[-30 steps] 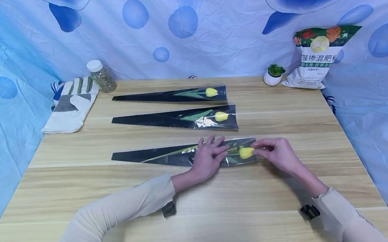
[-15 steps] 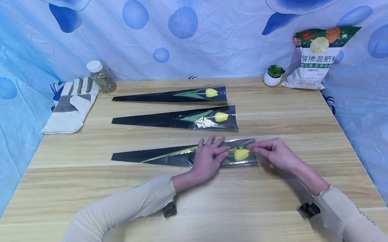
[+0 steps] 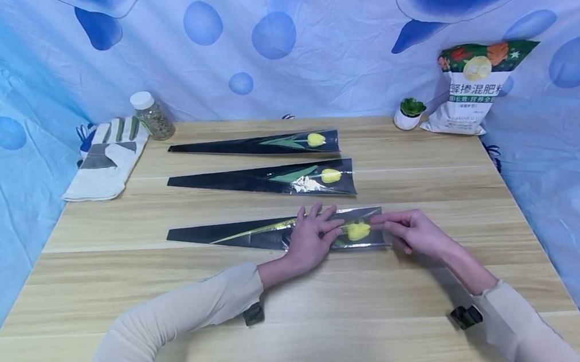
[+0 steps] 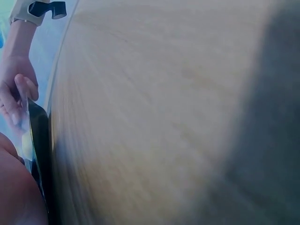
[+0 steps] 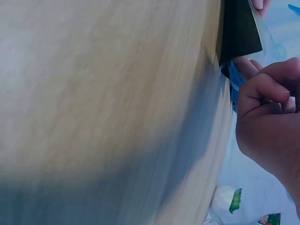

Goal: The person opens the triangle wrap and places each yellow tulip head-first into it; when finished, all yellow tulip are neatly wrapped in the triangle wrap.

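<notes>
While the left hand (image 3: 311,237) presses flat on the sleeve (image 3: 264,235), the right hand (image 3: 412,231) seemingly pinches its mouth.

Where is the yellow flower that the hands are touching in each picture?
Head: the flower lies in the nearest sleeve, right of centre, between the left hand and the right hand.
Left wrist: only a pale yellow blur at the far left edge, behind the sleeve's dark edge; it may be the flower.
Right wrist: not in view; only the sleeve's dark corner, top right.
Shared landmark: the sleeve on the table.
</notes>
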`<state>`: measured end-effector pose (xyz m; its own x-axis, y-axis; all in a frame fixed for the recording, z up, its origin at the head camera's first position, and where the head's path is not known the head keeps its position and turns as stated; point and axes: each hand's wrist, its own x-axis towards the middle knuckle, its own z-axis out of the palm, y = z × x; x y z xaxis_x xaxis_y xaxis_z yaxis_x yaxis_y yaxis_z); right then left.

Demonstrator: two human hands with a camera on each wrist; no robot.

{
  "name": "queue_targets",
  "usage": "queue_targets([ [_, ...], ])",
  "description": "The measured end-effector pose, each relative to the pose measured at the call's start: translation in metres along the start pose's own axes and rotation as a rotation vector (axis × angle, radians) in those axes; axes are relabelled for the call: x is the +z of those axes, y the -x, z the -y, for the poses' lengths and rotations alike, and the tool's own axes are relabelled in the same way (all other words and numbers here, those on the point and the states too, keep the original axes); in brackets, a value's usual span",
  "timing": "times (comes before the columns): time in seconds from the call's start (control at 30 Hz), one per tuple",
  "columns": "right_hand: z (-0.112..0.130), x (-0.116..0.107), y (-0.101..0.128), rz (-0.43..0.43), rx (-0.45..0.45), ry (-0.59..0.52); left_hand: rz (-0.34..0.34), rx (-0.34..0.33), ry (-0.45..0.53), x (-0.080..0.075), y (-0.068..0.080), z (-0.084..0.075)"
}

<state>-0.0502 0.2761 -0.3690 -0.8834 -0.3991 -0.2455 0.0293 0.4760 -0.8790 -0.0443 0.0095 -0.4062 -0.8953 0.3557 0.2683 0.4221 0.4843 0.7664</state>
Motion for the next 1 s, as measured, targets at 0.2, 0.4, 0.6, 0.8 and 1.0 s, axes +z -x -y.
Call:
queue_targets([
  [0.2, -0.001, -0.006, 0.008, -0.052, 0.011, 0.011, -0.007, 0.041, -0.054, -0.001, -0.001, 0.001],
  [0.4, -0.002, -0.010, 0.010, -0.099, 0.009, -0.001, -0.024, 0.058, -0.086, -0.002, -0.005, 0.006],
  [0.6, -0.002, -0.012, 0.010, -0.103, 0.020, -0.021, -0.025, 0.045, -0.079, -0.002, -0.009, 0.008],
  [0.8, 0.000, -0.014, 0.009, -0.113, 0.020, -0.029, -0.036, 0.062, -0.112, -0.005, -0.014, 0.007],
  [1.0, 0.003, -0.019, 0.010, -0.122, 0.015, -0.020, -0.059, 0.129, -0.086, -0.019, -0.015, 0.005],
])
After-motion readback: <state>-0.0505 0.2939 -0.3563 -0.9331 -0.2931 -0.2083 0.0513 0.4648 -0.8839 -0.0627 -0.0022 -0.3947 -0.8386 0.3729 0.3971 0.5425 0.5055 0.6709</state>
